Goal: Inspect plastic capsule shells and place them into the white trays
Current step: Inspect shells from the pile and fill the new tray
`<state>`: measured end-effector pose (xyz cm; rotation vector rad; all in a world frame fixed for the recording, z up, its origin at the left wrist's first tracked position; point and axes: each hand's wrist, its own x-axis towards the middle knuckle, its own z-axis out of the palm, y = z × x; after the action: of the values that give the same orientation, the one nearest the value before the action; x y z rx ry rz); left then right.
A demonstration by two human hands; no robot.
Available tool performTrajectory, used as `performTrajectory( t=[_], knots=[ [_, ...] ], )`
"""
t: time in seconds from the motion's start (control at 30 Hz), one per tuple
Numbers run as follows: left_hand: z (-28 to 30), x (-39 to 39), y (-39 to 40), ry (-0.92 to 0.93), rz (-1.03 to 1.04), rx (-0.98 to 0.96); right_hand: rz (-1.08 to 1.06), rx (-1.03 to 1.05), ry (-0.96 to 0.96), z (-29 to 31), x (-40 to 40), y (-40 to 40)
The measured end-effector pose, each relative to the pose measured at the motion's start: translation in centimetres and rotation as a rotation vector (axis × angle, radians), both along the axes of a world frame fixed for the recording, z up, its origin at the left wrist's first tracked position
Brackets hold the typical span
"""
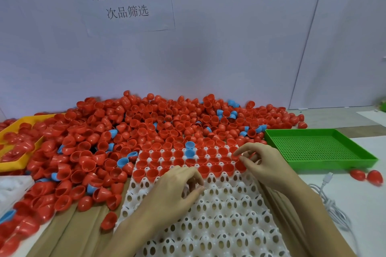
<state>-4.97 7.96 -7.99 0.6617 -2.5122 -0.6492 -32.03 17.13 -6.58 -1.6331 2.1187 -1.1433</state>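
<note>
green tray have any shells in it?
No. The green tray shows only its bare perforated floor; the nearest red shells lie outside it on the table, beside its near right corner.

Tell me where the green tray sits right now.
In the head view, the green tray sits on the right, beside the red shell pile and just beyond the right hand.

Even, bright, diffuse overhead light is filling the scene; shadows are staying soft and faint. Small glare spots are showing on the red shells (117, 131). Wide-angle distortion is bending the wall seams (309, 35). Left edge and corners are blurring; centre is looking sharp.
</note>
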Motion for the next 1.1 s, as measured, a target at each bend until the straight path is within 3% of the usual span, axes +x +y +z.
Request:
performTrajectory(
  t=[0.3, 0.5, 0.77, 0.97, 1.1],
  knots=[
    [-0.2, 0.0, -0.1, 0.005, -0.003, -0.015, -0.011, 0.032, 0.093, -0.3, 0.1, -0.4],
    [0.3, -0.1, 0.0, -0.016, -0.009, 0.013, -0.047, -0.072, 0.072, -0.5, 0.4, -0.7],
    [3.5, -0.1, -4.2, 0.06, 0.039, 0.238, 0.023, -0.148, 0.006, 0.1, 2.0, -1.0],
    [4.4, -1.6, -12.0, 0.099, 0.323, 0.069, 0.043, -0.179, -0.027, 0.2, 2.6, -0.9],
    [4.1, -2.5, -15.5, -0.207, 0.271, -0.235, 0.043, -0.186, -0.022, 0.0, 2.3, -1.0]
  ],
)
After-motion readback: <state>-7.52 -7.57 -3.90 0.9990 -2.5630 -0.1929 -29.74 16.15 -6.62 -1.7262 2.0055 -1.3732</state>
